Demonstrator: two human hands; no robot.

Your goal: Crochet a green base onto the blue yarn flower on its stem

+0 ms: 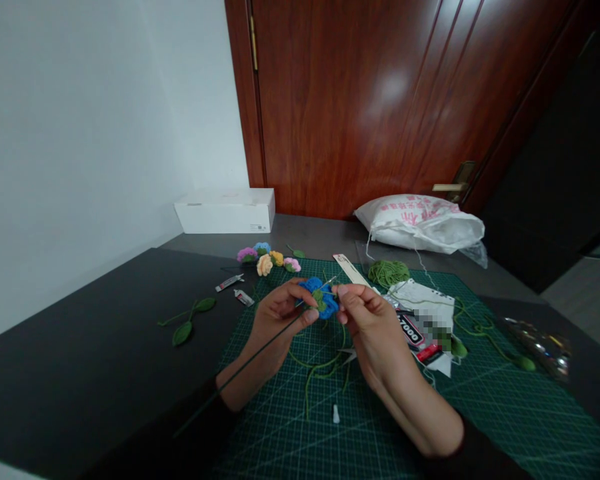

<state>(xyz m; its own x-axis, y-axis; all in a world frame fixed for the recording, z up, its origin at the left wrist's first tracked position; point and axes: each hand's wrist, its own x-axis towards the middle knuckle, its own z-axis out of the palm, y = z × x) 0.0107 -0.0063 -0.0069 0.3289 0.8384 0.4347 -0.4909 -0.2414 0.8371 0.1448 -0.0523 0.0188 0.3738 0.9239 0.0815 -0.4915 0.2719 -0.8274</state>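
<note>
In front of me, above the green cutting mat (380,427), a blue crocheted flower (330,308) with a green centre is pinched in my left hand (280,317). A long dark green stem (240,371) runs from the flower down to the lower left. Across the flower lies a thin metal tool (330,281) like a crochet hook; its grip is partly hidden by the fingers. At the flower's right edge, my right hand (373,323) closes thumb and forefinger on a strand of green yarn. More green yarn (314,365) trails on the mat below.
Several crocheted flowers (265,265) lie at the back left, near two small tubes (229,283) and green leaves (183,333). To the right are a green yarn ball (389,273), a glue package (410,330) and a white bag (420,223). A white box (225,212) stands behind.
</note>
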